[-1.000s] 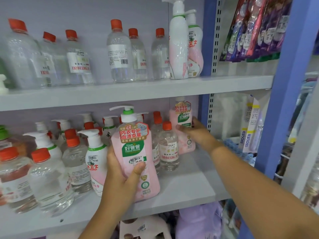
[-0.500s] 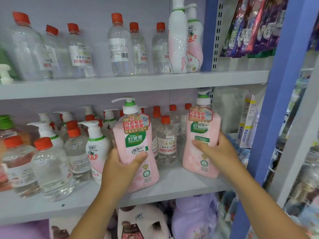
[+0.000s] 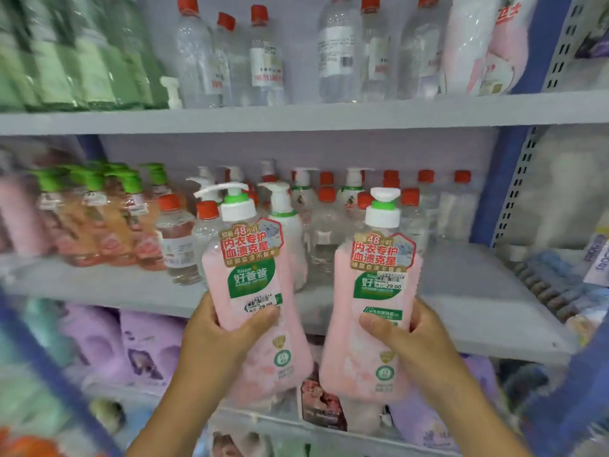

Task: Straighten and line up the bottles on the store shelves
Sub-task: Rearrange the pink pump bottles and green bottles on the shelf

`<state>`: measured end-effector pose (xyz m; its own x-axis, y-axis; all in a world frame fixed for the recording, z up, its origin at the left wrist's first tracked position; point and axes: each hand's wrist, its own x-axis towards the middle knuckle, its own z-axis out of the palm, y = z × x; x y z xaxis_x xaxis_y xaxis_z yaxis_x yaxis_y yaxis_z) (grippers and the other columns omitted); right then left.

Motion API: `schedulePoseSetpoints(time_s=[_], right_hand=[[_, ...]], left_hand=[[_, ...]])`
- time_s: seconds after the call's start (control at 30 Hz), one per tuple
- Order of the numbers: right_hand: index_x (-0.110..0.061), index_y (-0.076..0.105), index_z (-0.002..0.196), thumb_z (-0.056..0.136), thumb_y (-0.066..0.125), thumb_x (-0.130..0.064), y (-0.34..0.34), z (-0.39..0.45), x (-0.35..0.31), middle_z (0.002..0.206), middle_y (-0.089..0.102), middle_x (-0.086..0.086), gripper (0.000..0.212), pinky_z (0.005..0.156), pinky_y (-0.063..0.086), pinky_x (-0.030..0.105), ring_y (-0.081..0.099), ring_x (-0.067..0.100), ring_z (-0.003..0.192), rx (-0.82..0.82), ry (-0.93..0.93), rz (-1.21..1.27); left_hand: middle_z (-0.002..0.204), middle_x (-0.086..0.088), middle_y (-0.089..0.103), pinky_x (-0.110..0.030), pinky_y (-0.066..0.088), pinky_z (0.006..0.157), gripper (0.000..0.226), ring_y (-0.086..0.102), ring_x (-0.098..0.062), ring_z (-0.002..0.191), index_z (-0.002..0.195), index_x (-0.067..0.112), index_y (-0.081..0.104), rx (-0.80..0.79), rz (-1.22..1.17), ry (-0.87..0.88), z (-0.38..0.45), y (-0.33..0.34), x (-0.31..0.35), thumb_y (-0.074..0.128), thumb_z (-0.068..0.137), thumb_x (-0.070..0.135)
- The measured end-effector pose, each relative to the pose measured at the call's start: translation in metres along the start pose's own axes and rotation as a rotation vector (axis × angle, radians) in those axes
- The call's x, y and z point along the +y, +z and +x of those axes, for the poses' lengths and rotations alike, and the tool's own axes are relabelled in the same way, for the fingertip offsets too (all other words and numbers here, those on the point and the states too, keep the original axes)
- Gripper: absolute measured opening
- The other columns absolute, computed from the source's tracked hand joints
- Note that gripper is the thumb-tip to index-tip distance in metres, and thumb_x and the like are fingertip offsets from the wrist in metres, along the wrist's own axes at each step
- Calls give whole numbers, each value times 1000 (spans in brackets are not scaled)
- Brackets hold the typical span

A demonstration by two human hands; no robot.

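My left hand point(image 3: 216, 341) grips a pink pump bottle point(image 3: 253, 285) with a green label and a white pump top. A second pink pump bottle point(image 3: 372, 331) of the same kind is gripped by my right hand point(image 3: 418, 344). Both bottles are upright, side by side, held in the air in front of the middle shelf point(image 3: 478, 301). Behind them on that shelf stand clear bottles with red caps point(image 3: 178, 239) and white pump bottles point(image 3: 283, 212).
Green-capped orange bottles point(image 3: 112, 222) fill the shelf's left part. The upper shelf point(image 3: 296, 115) carries clear red-capped bottles point(image 3: 263, 57) and pink pump bottles point(image 3: 484, 51). Purple refill pouches point(image 3: 145, 344) sit below. A blue upright post point(image 3: 497, 186) bounds the shelf on the right.
Both hands have pulled their pink bottles off the middle shelf and toward me, bringing them side by side. The view has swung left and blurred.
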<state>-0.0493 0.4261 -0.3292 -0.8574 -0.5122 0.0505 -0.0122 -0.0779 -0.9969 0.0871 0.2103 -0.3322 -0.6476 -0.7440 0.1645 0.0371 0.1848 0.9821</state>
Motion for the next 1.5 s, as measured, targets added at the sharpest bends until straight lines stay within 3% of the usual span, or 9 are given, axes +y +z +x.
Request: schedulePoseSetpoints(time_s=[0.1,0.23,0.3,0.4,0.57,0.67,0.83,1.2,1.5], right_hand=[[-18,73,98,74,83,-1,51,-4,33,90,80,3,31,59,58,26,78,20,79,-104,65,-47],[-21,73,95,73,86,-2,120,-14,51,89,80,0,32,69,62,35,77,13,76,-233,126,-95],[-20,74,100,73,89,-6,159,-19,53,92,80,1,35,77,63,48,77,20,81,-301,132,-112],[-13,72,102,77,83,3,223,-24,53,89,80,6,31,64,62,34,77,20,76,-354,153,-69],[-18,75,101,61,96,-15,350,-45,46,95,80,6,45,76,62,47,77,28,86,-456,106,-61],[-16,74,105,68,91,-7,432,-62,44,96,80,4,41,65,60,30,77,24,87,-515,55,-38],[-16,73,106,62,89,-18,545,-77,52,95,80,2,47,76,60,41,78,24,86,-515,55,-72],[-20,75,100,68,85,9,671,-30,67,90,81,-2,44,62,55,14,76,8,82,-565,73,-114],[-28,74,97,63,89,6,776,63,41,83,79,-11,50,64,53,22,73,-1,71,-515,41,-69]], left_hand=[[90,9,80,-40,59,72,54,77,-16,82,100,27,72,120,41,-52,-12,-55,-20,94,53,41],[82,10,79,-23,56,53,37,76,-10,69,96,25,72,263,51,-102,-36,-139,-42,95,67,17],[85,0,80,-32,57,52,30,76,-17,68,96,20,74,328,-1,-143,-46,-178,-52,91,72,12],[83,-3,80,-30,56,46,22,75,-17,62,97,18,73,420,-95,-191,-55,-236,-57,80,81,5],[88,-6,80,-33,59,52,25,78,-24,71,101,16,73,469,-145,-171,-64,-357,-51,81,78,9],[93,-6,80,-37,60,61,45,78,-30,81,108,19,72,495,-143,-156,-69,-437,-49,82,64,25],[94,-9,80,-33,60,55,42,78,-29,78,109,17,72,534,-167,-191,-74,-538,-56,82,69,20],[82,9,80,-27,48,63,43,74,-4,68,103,24,73,581,-81,-270,9,-646,-88,94,66,31],[79,14,79,-10,49,52,39,72,3,69,100,26,74,514,106,-219,146,-709,-87,89,68,9]])
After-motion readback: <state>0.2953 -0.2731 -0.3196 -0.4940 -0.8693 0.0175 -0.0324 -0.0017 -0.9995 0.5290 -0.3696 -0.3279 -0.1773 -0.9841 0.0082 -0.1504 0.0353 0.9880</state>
